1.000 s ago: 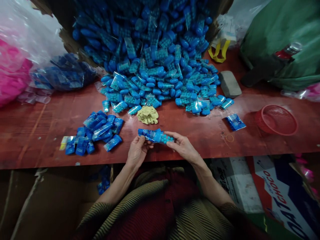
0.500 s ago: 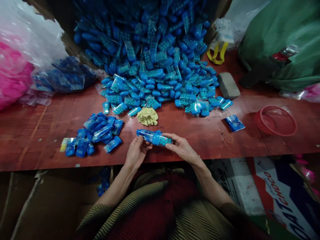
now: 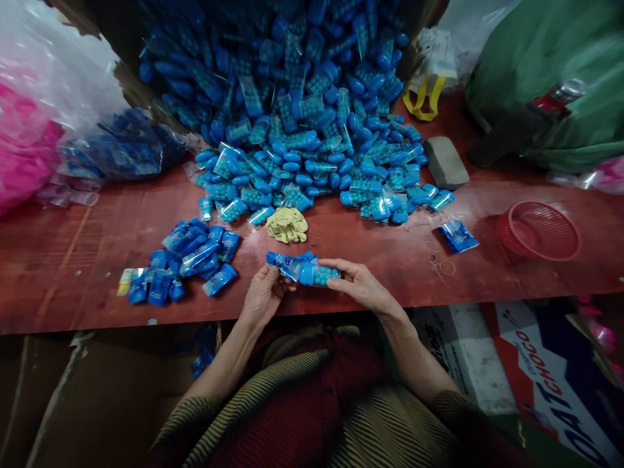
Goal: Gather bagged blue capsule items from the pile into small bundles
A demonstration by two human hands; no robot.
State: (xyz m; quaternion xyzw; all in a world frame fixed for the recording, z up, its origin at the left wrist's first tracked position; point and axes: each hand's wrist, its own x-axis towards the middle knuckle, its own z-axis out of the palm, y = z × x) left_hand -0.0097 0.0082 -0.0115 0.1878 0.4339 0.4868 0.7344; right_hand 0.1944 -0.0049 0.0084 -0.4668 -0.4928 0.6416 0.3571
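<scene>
In front of me, over the near part of the table, my right hand (image 3: 366, 290) is closed on a small clear bottle (image 3: 324, 275) filled with blue balls, its blue cap pointing left. Fingertips of my left hand (image 3: 263, 294) pinch a printed blue plastic sleeve (image 3: 279, 261). The sleeve meets the bottle's cap end; how far it goes over the cap I cannot tell. Just beyond the hands lies a crumpled pale yellow glove or cloth (image 3: 286, 225). To the left, a small heap of printed blue sleeves (image 3: 195, 253) rests on the table.
A large heap of similar bottles (image 3: 302, 162) spills from a cardboard box onto the red table (image 3: 380, 253). On the right are a grey block (image 3: 445, 162), a blue packet (image 3: 457, 236), a red basket (image 3: 541, 231) and a dark heat-gun-like tool (image 3: 526, 130). Bagged sleeves (image 3: 127, 146) lie at left.
My right hand and the bottle have shifted slightly right, while the left hand stays pinched on the sleeve. The sleeve looks more creased near the cap.
</scene>
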